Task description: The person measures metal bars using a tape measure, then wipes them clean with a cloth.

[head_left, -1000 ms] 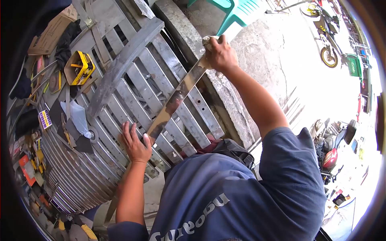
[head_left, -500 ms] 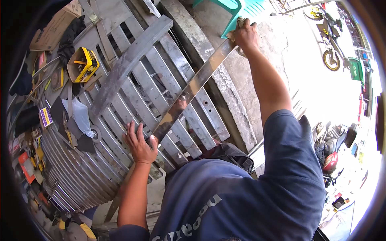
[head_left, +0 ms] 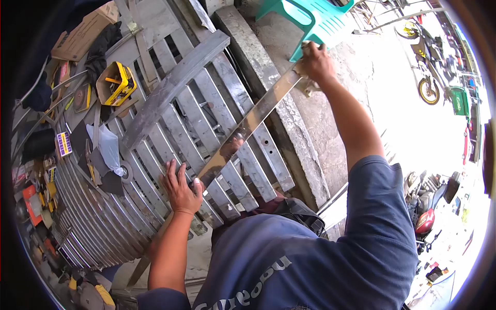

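Observation:
A long, shiny flat metal bar lies diagonally across a slatted metal frame, its surface reflecting brown and grey patches. My left hand rests at the bar's near part, fingers spread and thumb against its edge. At the far end, my right hand is closed around a light, crumpled rag pressed on the bar. Part of the rag is hidden under my fingers. Beneath the bar run several parallel grey metal slats, and a wider grey beam lies across them.
A yellow container, a cutting disc and a plastic bag lie on the left. A green plastic chair stands beyond my right hand, next to a concrete ledge. Motorbikes are parked at the right.
The view has shifted slightly, so the scene sits lower in the picture. My right hand stays at the bar's far end with the rag; my left hand keeps its place.

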Motion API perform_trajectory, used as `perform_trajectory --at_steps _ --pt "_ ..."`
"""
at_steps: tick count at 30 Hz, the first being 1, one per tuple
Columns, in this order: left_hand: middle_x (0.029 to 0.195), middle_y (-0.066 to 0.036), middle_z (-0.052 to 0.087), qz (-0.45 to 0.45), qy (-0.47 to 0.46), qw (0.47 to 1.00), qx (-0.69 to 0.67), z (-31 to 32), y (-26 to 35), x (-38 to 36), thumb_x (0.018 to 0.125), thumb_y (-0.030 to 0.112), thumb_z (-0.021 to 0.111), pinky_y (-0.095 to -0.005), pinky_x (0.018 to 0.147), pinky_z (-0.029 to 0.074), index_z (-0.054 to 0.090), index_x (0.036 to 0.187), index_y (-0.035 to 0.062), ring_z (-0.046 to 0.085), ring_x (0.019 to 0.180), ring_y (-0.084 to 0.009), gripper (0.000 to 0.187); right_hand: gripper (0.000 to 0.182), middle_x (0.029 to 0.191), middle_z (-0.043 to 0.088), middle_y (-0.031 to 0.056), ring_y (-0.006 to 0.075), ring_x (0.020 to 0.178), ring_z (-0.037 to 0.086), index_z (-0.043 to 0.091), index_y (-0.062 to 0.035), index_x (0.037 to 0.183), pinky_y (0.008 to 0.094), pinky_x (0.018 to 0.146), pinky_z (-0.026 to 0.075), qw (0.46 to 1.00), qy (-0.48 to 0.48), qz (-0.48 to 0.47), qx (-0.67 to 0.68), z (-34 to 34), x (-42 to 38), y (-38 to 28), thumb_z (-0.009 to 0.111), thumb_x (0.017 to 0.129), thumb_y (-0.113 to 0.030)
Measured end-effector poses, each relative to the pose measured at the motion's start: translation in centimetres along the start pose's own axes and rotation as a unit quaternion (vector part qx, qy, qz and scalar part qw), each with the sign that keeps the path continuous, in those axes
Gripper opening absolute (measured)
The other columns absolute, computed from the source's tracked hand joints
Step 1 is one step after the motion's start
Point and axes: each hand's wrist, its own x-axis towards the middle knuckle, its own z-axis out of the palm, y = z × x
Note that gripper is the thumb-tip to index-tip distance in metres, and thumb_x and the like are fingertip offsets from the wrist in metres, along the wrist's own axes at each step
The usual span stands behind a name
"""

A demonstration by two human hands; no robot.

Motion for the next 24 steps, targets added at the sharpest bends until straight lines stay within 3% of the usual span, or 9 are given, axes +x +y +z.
perform_trajectory --at_steps 3,8,13,17,19,21,23,24 --pt "0.164 -0.019 0.037 -0.004 0.001 1.0 -0.012 0.0 0.1 0.1 0.094 0.037 0.061 -0.0687 0.127 0.018 0.052 0.148 0.0044 0.027 0.159 -0.0419 0.063 0.038 0.132 0.056 0.0262 0.0507 0.113 0.069 0.059 -0.0212 0.138 0.0576 0.093 0.057 0.997 -0.026 0.061 -0.039 -1.6 2.8 -1.0 0.056 0.102 -0.032" --pt "0.162 -0.017 0.039 -0.024 0.005 1.0 -0.016 0.1 0.1 0.0 0.092 0.038 0.063 -0.0672 0.127 0.017 0.051 0.147 0.0037 0.03 0.158 -0.0391 0.066 0.037 0.133 0.057 0.0261 0.0491 0.113 0.069 0.062 -0.0175 0.134 0.0572 0.092 0.058 0.992 0.014 0.125 -0.02 -2.4 1.9 -3.6 0.059 0.099 -0.029" --pt "0.161 -0.016 0.041 -0.052 0.032 0.998 -0.035 0.1 0.3 -0.5 0.091 0.035 0.065 -0.065 0.126 0.021 0.043 0.152 0.0027 0.033 0.156 -0.037 0.072 0.038 0.133 0.056 0.0289 0.0516 0.108 0.071 0.059 -0.017 0.135 0.0594 0.089 0.057 0.999 -0.025 0.041 -0.012 -2.4 -4.4 -8.2 0.059 0.1 -0.032" --pt "0.167 -0.016 0.034 -0.078 0.014 0.996 -0.041 -0.1 0.4 -1.0 0.099 0.042 0.06 -0.066 0.13 0.014 0.03 0.162 0.0039 0.024 0.161 -0.0331 0.08 0.038 0.127 0.054 0.0311 0.0538 0.102 0.071 0.054 -0.0123 0.133 0.0605 0.084 0.059 0.997 -0.078 -0.003 0.003 -3.2 -14.5 -17.2 0.06 0.098 -0.026" --pt "0.174 -0.015 0.025 -0.096 0.007 0.995 -0.026 0.1 0.0 -1.6 0.104 0.049 0.052 -0.0662 0.131 0.007 0.023 0.167 0.0043 0.016 0.165 -0.0308 0.083 0.041 0.126 0.054 0.0294 0.0514 0.101 0.071 0.053 -0.0091 0.132 0.0586 0.082 0.061 0.993 -0.092 -0.075 0.017 -2.5 -21.2 -22.1 0.064 0.096 -0.026" --pt "0.176 -0.012 0.021 -0.076 0.047 0.996 -0.02 1.3 -1.4 -4.1 0.107 0.053 0.045 -0.0665 0.131 0.004 0.02 0.169 0.0058 0.012 0.166 -0.0301 0.082 0.042 0.124 0.055 0.0274 0.05 0.102 0.071 0.053 -0.0094 0.132 0.057 0.079 0.062 0.98 -0.106 -0.171 -0.003 -2.6 -28.7 -28.0 0.065 0.097 -0.029" --pt "0.177 -0.01 0.02 -0.046 0.027 0.998 -0.01 0.6 -4.1 -8.8 0.108 0.056 0.042 -0.067 0.131 0.002 0.022 0.17 0.0075 0.011 0.166 -0.0301 0.081 0.041 0.12 0.054 0.0265 0.049 0.1 0.07 0.053 -0.0094 0.129 0.0571 0.077 0.062 0.967 -0.125 -0.223 0.018 -1.5 -35.0 -32.7 0.065 0.097 -0.031" --pt "0.177 -0.011 0.021 -0.023 0.031 0.999 0.008 -0.2 -6.1 -11.8 0.107 0.055 0.046 -0.0679 0.131 0.003 0.026 0.169 0.011 0.012 0.166 -0.0307 0.079 0.04 0.12 0.054 0.0264 0.0491 0.101 0.07 0.053 -0.0093 0.129 0.0573 0.078 0.062 0.964 -0.128 -0.233 0.022 -1.6 -37.0 -34.5 0.065 0.097 -0.031"
